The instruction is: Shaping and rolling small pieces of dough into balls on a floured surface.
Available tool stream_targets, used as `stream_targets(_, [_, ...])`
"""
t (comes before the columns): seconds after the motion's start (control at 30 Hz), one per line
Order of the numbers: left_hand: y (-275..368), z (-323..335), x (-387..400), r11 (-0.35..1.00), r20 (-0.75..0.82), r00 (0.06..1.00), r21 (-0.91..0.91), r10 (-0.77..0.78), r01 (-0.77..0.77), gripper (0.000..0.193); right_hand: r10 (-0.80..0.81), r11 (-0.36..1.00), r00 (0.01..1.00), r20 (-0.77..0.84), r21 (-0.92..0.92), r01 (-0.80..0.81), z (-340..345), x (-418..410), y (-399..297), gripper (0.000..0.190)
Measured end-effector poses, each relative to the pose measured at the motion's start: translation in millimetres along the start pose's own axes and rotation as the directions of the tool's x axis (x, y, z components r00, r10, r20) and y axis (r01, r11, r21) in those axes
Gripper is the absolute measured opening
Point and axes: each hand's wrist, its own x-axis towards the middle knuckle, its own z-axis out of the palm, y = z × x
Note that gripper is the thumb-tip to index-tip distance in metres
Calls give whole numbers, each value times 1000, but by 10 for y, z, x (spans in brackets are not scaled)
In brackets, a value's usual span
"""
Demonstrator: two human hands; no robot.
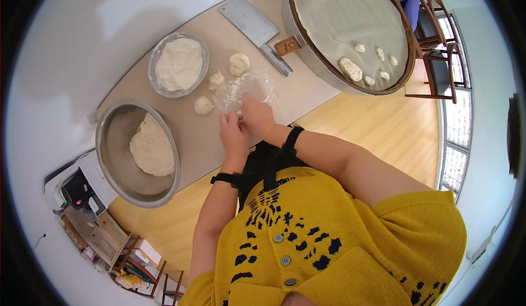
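My left hand (234,136) and my right hand (258,115) meet near the table's front edge, fingers closed around a small piece of dough (240,113) that they mostly hide. Just beyond them, loose flour (246,85) dusts the table. Three dough lumps lie to the left and behind: a smooth ball (204,105), a rough lump (217,82) and a folded round (239,64). A metal bowl of flour (206,68) stands farther left. Nearer, a large steel bowl (176,158) holds a big mass of dough (153,148). A cleaver (255,27) rests flat at the back.
On the right stands a large round steamer (294,22) lined with cloth (349,14), bearing a long dough piece (350,69) and several small ones. Its wooden tag (287,46) sits near the cleaver's handle. Chairs (439,72) stand beyond the table.
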Motion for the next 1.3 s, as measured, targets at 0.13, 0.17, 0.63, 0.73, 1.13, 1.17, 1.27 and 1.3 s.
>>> stream_targets(0.13, [10, 26, -21, 991, -137, 983, 65, 124, -116, 15, -182, 974, 958, 223, -94, 207, -39, 268, 0, 16])
stream_targets(0.17, [10, 31, -22, 986, -180, 971, 74, 158, -147, 16, -181, 974, 958, 220, -91, 205, -45, 351, 5, 16])
stream_targets(0.63, [-44, -115, 122, 993, 92, 994, -111, 55, -44, 22, 125, 992, 992, 29, 28, -126, -81, 241, 43, 20])
stream_targets(0.73, [-57, -29, 9, 996, -24, 995, -1, 92, -92, 18, -97, 994, 983, 154, -34, 103, -42, -28, -114, 20])
stream_targets(1.13, [-42, -217, 201, 999, 111, 993, 37, -39, 35, 20, -274, 947, 941, 200, -117, 300, -236, 489, 38, 13])
stream_targets(1.17, [-84, -206, 179, 998, 113, 993, -57, 15, -8, 21, -277, 945, 939, 205, -118, 305, -199, 443, 35, 13])
stream_targets(1.27, [-32, -173, 127, 997, 137, 991, -82, -1, 13, 22, -107, 987, 987, 123, -108, 121, -115, 274, 92, 14])
stream_targets(1.3, [-19, -171, 78, 997, 137, 991, -82, -1, 13, 22, -4, 1000, 995, 101, -21, 6, -81, 221, 49, 14])
